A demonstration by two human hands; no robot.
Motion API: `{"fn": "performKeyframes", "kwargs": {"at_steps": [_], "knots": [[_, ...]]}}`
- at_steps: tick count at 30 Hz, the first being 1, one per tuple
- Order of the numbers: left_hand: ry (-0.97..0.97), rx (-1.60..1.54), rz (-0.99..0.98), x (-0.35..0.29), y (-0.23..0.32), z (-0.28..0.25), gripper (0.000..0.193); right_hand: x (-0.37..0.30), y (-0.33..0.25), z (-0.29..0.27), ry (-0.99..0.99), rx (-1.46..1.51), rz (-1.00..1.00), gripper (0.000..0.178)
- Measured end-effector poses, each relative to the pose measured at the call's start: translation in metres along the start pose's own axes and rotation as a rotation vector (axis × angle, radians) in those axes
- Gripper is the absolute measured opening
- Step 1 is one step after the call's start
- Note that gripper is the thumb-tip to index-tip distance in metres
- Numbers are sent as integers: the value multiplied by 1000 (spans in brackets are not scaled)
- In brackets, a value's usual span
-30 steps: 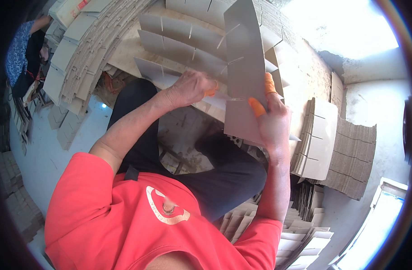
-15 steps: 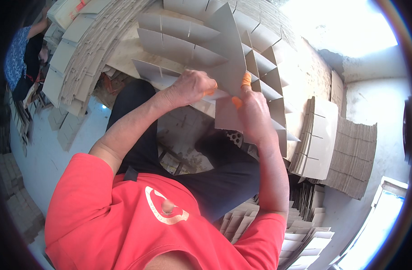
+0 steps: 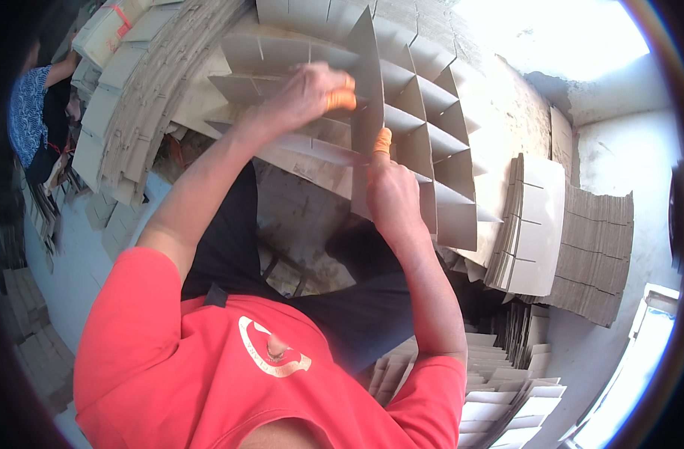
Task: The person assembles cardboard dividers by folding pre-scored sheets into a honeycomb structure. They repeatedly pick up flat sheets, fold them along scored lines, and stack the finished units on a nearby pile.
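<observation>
A grid of grey cardboard dividers [image 3: 409, 135] stands on the work surface before me, its strips crossing at slots. My right hand [image 3: 394, 191], an orange finger cot on its raised finger, grips the lower part of a long upright cardboard strip [image 3: 369, 67]. This strip crosses several cross strips [image 3: 274, 52] that stick out to the left. My left hand [image 3: 316, 93] is partly blurred, its fingers curled with orange covers on the tips. It pinches a middle cross strip close to the upright strip; the exact contact is hidden behind the fingers.
Tall stacks of cardboard strips [image 3: 143, 90] stand at the left, and slotted cardboard pieces [image 3: 532, 224] lean at the right. More dividers [image 3: 499, 396] lie at the lower right. A co-worker in a blue patterned top [image 3: 29, 112] is at the far left.
The upright strip has shifted left and now sits across the cross strips, more edge-on. My right hand moved left with it. My left hand rose from the nearest cross strip to one farther away.
</observation>
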State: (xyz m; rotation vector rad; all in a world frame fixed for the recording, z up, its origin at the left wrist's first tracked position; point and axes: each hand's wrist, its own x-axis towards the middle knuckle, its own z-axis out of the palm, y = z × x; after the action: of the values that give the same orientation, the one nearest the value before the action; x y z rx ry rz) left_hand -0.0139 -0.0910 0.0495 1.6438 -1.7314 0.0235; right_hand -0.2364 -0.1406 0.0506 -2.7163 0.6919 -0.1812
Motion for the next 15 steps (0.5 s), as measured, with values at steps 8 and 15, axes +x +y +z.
{"fn": "performKeyframes", "kwargs": {"at_steps": [8, 15], "knots": [[-271, 311, -154, 52, -72, 16, 34, -12, 1, -6, 51, -8, -1, 70], [-223, 175, -72, 48, -94, 26, 38, -5, 7, -4, -74, -57, -19, 65]]}}
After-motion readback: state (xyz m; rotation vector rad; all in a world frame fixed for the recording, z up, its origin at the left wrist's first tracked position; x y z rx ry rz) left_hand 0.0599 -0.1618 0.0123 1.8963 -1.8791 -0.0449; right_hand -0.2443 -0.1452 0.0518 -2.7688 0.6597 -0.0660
